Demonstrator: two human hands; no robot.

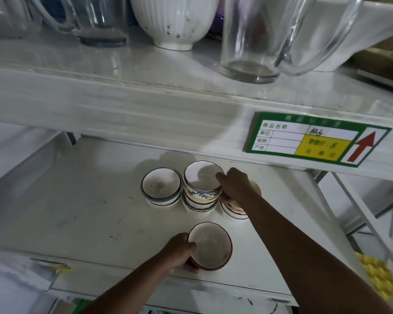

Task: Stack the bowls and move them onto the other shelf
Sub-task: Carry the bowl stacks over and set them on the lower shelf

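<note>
Both hands grasping bowls on the lower shelf (82, 200)

Left hand (177, 251) grips the red-rimmed bowl (211, 245) near the front edge — right hand (234, 184) clasps the tall bowl stack (201, 186), between the blue-rimmed bowls (161, 185) and another, half-hidden stack (233, 210).

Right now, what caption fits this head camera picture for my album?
Left hand grips a red-rimmed white bowl; right hand holds the stacked patterned bowls on the white shelf.
</note>
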